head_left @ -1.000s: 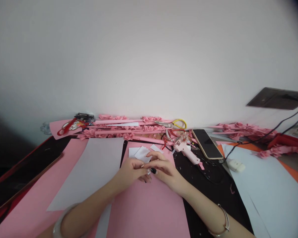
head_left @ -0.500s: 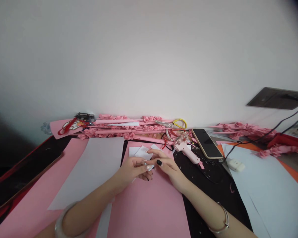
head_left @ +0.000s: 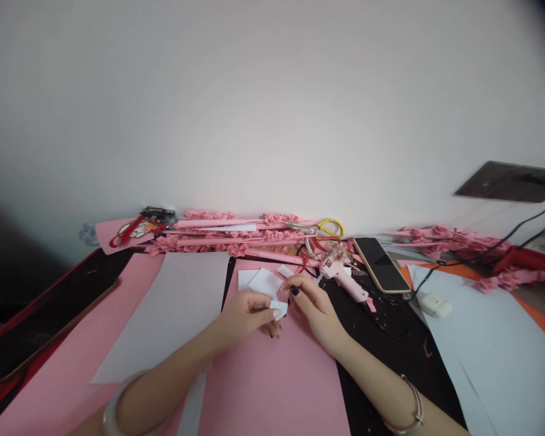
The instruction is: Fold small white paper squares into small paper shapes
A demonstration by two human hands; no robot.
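Between its thumb and fingers, my left hand (head_left: 247, 315) pinches a small folded piece of white paper (head_left: 278, 309) above the pink sheet (head_left: 272, 381). Just right of that piece is my right hand (head_left: 315, 306), a small gap away. Its fingers are bent and the thumb, with a dark nail, lies close against them; whatever may be between the fingertips is hidden. Behind my hands, several small white paper pieces (head_left: 262, 282) lie on the far end of the pink sheet, partly overlapping.
A pink glue gun (head_left: 345, 280) and a phone (head_left: 380, 263) lie to the right. Yellow-handled scissors (head_left: 329, 227) rest on pink paper flower stems (head_left: 209, 241) along the wall. White sheets (head_left: 191, 290) lie left; a white earbud case (head_left: 435, 304) and cables sit right.
My right hand has drawn off the folded paper, up and to the right. The piece now shows more fully in my left hand, which has barely shifted.
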